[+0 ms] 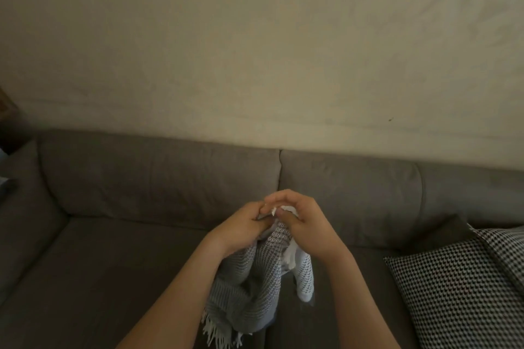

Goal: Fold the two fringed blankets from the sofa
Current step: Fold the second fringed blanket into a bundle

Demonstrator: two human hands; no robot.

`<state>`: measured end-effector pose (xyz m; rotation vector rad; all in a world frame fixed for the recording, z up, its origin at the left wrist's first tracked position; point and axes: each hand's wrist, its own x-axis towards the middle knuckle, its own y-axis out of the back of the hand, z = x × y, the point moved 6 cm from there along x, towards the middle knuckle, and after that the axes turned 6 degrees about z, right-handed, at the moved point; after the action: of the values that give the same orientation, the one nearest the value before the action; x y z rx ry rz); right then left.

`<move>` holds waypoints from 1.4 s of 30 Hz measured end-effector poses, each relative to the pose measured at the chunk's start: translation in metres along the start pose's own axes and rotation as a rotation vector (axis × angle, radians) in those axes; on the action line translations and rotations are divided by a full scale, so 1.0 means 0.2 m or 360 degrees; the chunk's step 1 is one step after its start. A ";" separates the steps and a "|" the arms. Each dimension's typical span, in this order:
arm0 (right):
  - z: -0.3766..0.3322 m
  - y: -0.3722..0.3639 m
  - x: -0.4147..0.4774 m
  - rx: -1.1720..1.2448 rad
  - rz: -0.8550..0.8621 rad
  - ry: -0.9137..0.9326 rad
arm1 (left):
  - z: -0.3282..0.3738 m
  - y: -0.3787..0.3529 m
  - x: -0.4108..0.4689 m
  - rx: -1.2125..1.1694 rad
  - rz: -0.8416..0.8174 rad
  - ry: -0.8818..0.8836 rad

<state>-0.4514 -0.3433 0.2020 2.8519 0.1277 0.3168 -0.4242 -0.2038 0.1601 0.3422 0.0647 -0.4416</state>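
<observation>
Left hand (241,228) and right hand (302,224) raised together above the sofa (119,249), fingers pinching a bunched grey-and-white knit blanket (255,286), pale fringe dangling below

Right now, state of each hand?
Left hand: closed on the top edge of the grey fringed blanket.
Right hand: closed on the same blanket, pinching its top edge beside the left hand.
</observation>
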 end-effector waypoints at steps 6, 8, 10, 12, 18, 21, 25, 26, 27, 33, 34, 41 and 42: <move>0.10 0.03 0.01 -0.0516 0.0173 -0.0189 | 0.02 0.13 0.06 0.0511 0.0771 -0.0204; 0.17 0.02 0.01 -0.0765 0.0180 -0.0301 | 0.01 0.15 0.07 0.0476 0.0850 -0.0220; 0.24 0.02 0.01 -0.0905 0.0184 -0.0460 | 0.02 0.18 0.09 0.0457 0.0906 -0.0234; 0.29 0.02 0.00 -0.0960 0.0121 -0.0639 | 0.02 0.20 0.11 0.0412 0.0964 -0.0219; 0.38 0.12 -0.01 -0.1025 0.0218 -0.0888 | 0.00 0.28 0.17 0.0403 0.1167 -0.0099; 0.42 0.17 -0.02 -0.1058 0.0271 -0.1019 | -0.01 0.32 0.18 0.0309 0.1293 -0.0024; 0.45 0.20 -0.03 -0.1122 0.0197 -0.1241 | -0.04 0.38 0.21 0.0177 0.1408 0.0094; 0.43 0.20 -0.02 -0.1123 0.0113 -0.1270 | -0.06 0.38 0.23 0.0147 0.1390 0.0119; 0.42 0.19 -0.01 -0.1069 0.0008 -0.1296 | -0.08 0.38 0.25 0.0109 0.1309 0.0173; 0.26 0.09 0.04 0.0595 0.0050 -0.1096 | -0.21 0.34 0.29 0.0284 0.0893 0.0293; 0.24 0.11 0.06 0.0755 0.0210 -0.1044 | -0.22 0.35 0.27 0.0270 0.0903 0.0336; 0.23 0.30 0.11 0.0383 0.1109 -0.0718 | -0.35 0.36 0.21 -0.0321 0.0971 0.0760; 0.22 0.29 0.10 0.0376 0.1138 -0.0698 | -0.36 0.34 0.21 -0.0483 0.0919 0.0800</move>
<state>-0.4187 -0.4077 0.1795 3.0083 -1.0079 -0.2177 -0.3553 -0.1388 0.1072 0.1525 0.5041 0.2347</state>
